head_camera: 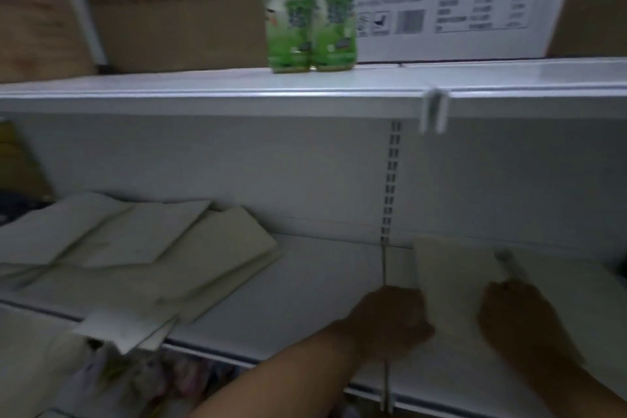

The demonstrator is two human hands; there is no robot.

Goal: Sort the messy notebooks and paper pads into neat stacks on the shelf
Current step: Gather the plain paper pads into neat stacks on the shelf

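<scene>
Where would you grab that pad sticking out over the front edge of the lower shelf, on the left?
Take the pad by its overhanging corner, coming from the front. That corner juts past the shelf lip, so fingers could probably slip beneath with a thumb on top. The rest seems tucked flat under the other pads, leaving no free edge.

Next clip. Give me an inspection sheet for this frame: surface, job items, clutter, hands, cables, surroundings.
Surface: white lower shelf, split by a thin divider.
Job's things: pile of notebooks at left, overlapping askew, some overhanging the front edge; one pad lies right of the divider.
Clutter: two green bottles upright on the upper shelf.
Hands: left hand grips the pad's left edge; right hand rests on the pad, fingers too blurred to read.
Cables: nothing seen.
Surroundings: cardboard boxes and a white labelled box behind the bottles.
</scene>
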